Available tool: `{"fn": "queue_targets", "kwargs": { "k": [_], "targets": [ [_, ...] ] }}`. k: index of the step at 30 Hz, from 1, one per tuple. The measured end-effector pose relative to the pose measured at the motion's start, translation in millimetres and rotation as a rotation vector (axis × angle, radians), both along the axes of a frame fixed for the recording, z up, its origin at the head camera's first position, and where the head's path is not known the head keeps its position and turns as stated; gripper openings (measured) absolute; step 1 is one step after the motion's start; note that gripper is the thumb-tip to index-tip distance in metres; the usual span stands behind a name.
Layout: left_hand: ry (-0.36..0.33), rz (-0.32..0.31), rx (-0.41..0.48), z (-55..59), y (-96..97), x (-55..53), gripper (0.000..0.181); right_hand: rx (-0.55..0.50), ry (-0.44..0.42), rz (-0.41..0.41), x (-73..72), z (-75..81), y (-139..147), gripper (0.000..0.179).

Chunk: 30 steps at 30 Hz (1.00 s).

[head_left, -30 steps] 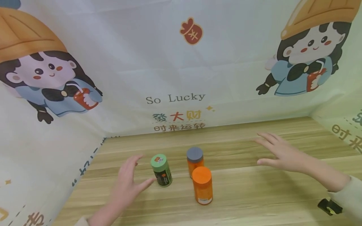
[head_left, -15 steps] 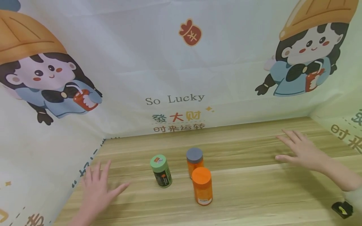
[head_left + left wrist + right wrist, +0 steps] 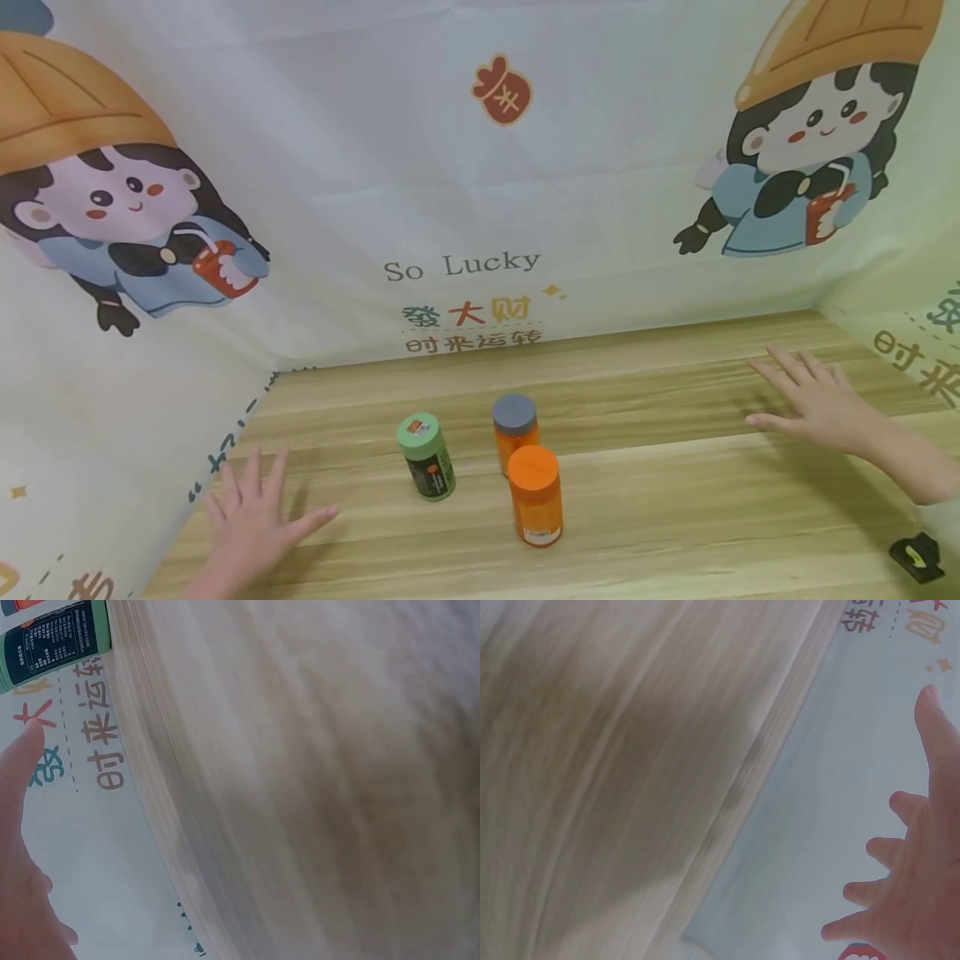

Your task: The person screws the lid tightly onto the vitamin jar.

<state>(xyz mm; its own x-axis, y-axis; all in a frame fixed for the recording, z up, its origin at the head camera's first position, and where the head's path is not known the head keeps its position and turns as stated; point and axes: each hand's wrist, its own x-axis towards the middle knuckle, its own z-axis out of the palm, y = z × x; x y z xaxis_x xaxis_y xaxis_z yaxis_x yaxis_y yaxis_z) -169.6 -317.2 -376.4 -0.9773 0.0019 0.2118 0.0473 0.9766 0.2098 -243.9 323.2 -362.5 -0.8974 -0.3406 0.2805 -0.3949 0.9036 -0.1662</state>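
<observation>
Three lidded bottles stand upright on the wooden table (image 3: 660,500). The green bottle (image 3: 431,475) has a dark label and is nearest to my left hand (image 3: 251,521), which is spread with nothing in it. An orange bottle with an orange lid (image 3: 536,500) stands in front of another orange bottle with a grey lid (image 3: 515,421) and partly hides it. Far to the right, my right hand (image 3: 821,408) is also spread and holds nothing. The left wrist view shows the green bottle (image 3: 52,645) beyond the left thumb (image 3: 19,765).
A printed cloth (image 3: 337,208) with cartoon figures and lettering walls the table at the back and both sides. Below the right forearm lies a small black item with a yellow mark (image 3: 917,557), perhaps part of the wrist gear.
My left hand has drawn away from the green bottle, left and toward me, its fingers spreading. The right hand has shifted farther right. All three bottles have stayed in place.
</observation>
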Motion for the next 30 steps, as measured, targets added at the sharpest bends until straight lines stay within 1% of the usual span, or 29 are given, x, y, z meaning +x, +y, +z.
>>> {"fn": "queue_targets", "kwargs": {
  "k": [4, 6, 9, 10, 12, 14, 17, 19, 22, 24, 26, 30],
  "targets": [
    [-0.015, 0.001, 0.005, -0.7, 2.2, 0.2, 0.108, 0.000, -0.011, -0.006, -0.3, -1.6, 2, 0.086],
    [-0.024, 0.002, 0.010, 0.0, 3.3, 0.3, 0.108, 0.006, -0.001, -0.001, -0.3, -2.5, 2, 0.087],
    [-0.026, 0.002, 0.001, 1.1, 4.5, 0.0, 0.108, 0.029, 0.053, 0.028, -0.6, -2.5, -2, 0.087],
    [-0.013, -0.004, 0.000, 1.5, 5.1, -0.2, 0.107, 0.036, 0.074, 0.041, -0.8, -1.9, -4, 0.086],
    [0.004, -0.019, 0.025, 3.5, 6.8, -1.1, 0.105, 0.042, 0.110, 0.071, -0.9, 1.5, -11, 0.084],
    [0.020, -0.036, 0.061, 6.5, 9.3, -1.6, 0.100, 0.031, 0.123, 0.103, -0.6, 7.1, -19, 0.083],
    [0.036, -0.055, 0.131, 12.4, 14.3, -1.7, 0.087, -0.023, 0.079, 0.136, 2.4, 19.9, -38, 0.078],
    [0.068, -0.068, 0.149, 15.9, 20.2, -0.5, 0.075, -0.069, 0.034, 0.155, 5.5, 29.4, -52, 0.074],
    [0.111, -0.090, 0.166, 20.9, 34.7, 2.0, 0.055, -0.133, -0.016, 0.195, 10.1, 41.1, -76, 0.066],
    [0.120, -0.107, 0.183, 24.4, 47.6, 3.9, 0.045, -0.154, -0.039, 0.238, 13.5, 47.1, -94, 0.061],
    [0.116, -0.119, 0.196, 27.6, 59.8, 5.3, 0.040, -0.159, -0.046, 0.292, 16.2, 50.4, -112, 0.057],
    [0.137, -0.149, 0.209, 31.4, 76.8, 6.1, 0.041, -0.144, -0.067, 0.422, 21.0, 53.4, -151, 0.050]
  ]
}}
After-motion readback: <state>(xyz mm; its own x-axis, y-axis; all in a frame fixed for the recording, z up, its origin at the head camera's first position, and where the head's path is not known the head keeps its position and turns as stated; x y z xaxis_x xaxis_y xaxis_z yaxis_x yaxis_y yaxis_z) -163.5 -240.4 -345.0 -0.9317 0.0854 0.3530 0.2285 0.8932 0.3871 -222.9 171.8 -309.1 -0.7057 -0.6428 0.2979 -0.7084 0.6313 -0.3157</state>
